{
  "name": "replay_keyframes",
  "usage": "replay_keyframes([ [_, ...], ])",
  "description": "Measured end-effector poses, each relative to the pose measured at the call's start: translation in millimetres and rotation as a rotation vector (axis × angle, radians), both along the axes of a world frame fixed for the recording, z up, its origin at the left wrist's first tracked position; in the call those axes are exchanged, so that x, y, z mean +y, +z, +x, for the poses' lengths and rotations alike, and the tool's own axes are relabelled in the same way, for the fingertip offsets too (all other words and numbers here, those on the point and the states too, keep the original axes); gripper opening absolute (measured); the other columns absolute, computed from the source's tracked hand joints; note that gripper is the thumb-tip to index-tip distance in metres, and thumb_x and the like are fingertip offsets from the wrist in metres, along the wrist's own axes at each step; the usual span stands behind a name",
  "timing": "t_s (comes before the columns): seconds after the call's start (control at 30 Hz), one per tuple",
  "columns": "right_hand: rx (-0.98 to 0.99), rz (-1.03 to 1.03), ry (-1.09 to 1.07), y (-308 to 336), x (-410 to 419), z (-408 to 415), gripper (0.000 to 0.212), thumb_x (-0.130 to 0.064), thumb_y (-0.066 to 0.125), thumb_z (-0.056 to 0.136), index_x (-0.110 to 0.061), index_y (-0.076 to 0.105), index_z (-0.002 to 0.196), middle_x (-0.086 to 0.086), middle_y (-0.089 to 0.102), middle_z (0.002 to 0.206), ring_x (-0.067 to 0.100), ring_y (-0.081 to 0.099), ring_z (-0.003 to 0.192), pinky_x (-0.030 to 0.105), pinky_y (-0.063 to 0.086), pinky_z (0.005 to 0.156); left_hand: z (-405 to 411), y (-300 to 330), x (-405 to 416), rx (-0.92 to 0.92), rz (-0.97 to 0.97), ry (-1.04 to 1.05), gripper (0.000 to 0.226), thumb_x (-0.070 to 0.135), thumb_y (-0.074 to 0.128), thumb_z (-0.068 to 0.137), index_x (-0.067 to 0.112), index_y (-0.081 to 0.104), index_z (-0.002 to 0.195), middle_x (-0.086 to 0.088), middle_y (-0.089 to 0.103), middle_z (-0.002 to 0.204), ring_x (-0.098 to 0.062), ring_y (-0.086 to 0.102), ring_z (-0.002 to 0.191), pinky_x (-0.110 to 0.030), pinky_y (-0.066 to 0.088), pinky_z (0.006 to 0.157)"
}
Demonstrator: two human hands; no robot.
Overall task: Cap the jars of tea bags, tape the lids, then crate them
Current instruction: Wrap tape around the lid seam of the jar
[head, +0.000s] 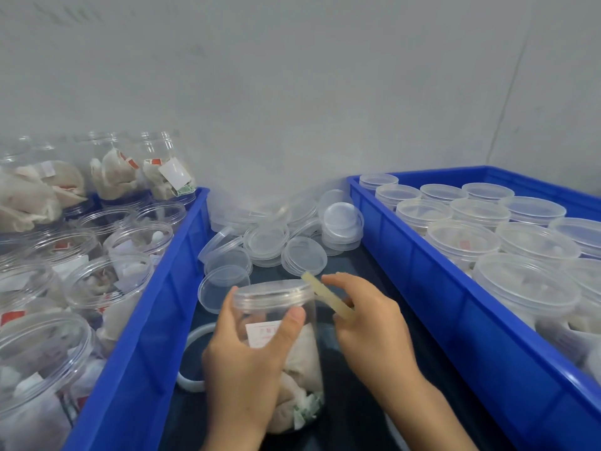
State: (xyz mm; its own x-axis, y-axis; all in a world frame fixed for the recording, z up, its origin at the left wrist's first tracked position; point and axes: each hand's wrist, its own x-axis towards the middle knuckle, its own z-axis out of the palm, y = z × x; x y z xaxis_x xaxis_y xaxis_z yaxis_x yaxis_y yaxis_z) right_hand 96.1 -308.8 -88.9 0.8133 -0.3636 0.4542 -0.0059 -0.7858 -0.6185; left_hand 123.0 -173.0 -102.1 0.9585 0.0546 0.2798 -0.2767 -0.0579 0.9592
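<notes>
A clear plastic jar [302,359] filled with tea bags stands between the two crates with a clear lid [273,292] on top. My left hand [247,359] grips the jar from the left, thumb across its front below the lid. My right hand [367,323] pinches a yellowish strip of tape [327,296] that runs from the lid's right edge toward my fingers.
The blue crate [156,288] on the left holds several uncapped jars of tea bags. Several capped jars fill the blue crate [422,284] on the right. A pile of loose clear lids [276,239] lies behind the jar. A white tape ring [192,349] lies on the dark surface at the left.
</notes>
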Motion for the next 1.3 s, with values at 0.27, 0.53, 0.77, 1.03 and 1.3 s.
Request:
replay_keyframes([
  [0.27,0.093,-0.343,-0.144,3,-10,0,0.033,-0.014,0.044,0.09,-0.035,0.053,0.114,-0.009,0.059,0.092,0.016,0.054,0.081,0.028,0.034,0.059,12,9,14,-0.003,-0.125,-0.045,0.057,0.046,0.076,0.047,0.019,0.071,0.097,0.014,0.074,0.085,0.002,0.067,0.082,-0.008,0.049,0.07],
  [0.53,-0.388,-0.503,-0.29,8,-12,-3,0.019,0.002,0.064,0.06,-0.015,0.068,0.067,-0.001,0.057,0.057,0.023,0.052,0.051,0.025,0.039,0.049,10,16,23,-0.03,0.158,0.264,0.115,0.071,0.071,0.034,0.028,0.047,0.139,0.009,0.068,0.113,-0.013,0.062,0.104,-0.037,0.049,0.095],
  [0.77,-0.228,-0.436,-0.238,-1,-16,2,0.035,0.007,0.079,0.052,-0.016,0.067,0.075,-0.004,0.057,0.062,0.02,0.051,0.052,0.022,0.026,0.048,3,23,15,-0.052,-0.204,-0.244,0.064,0.035,0.077,0.047,0.018,0.066,0.108,0.015,0.073,0.092,0.003,0.067,0.09,-0.006,0.048,0.068],
  [1.03,0.06,-0.282,-0.052,1,-18,14,0.018,-0.015,0.051,0.088,-0.028,0.05,0.101,-0.009,0.055,0.09,0.015,0.051,0.082,0.034,0.047,0.067,-6,29,16,-0.06,-0.204,-0.493,0.075,0.053,0.089,0.035,0.018,0.073,0.099,0.006,0.074,0.097,-0.005,0.068,0.095,-0.009,0.05,0.07],
  [1.3,0.044,-0.035,0.066,6,-2,4,0.035,-0.03,0.062,0.082,-0.033,0.047,0.114,-0.018,0.057,0.092,0.009,0.055,0.086,0.034,0.049,0.076,-3,28,2,0.019,-0.111,-0.652,0.089,0.079,0.075,0.037,0.017,0.07,0.102,0.007,0.074,0.098,0.0,0.066,0.096,-0.022,0.051,0.083],
])
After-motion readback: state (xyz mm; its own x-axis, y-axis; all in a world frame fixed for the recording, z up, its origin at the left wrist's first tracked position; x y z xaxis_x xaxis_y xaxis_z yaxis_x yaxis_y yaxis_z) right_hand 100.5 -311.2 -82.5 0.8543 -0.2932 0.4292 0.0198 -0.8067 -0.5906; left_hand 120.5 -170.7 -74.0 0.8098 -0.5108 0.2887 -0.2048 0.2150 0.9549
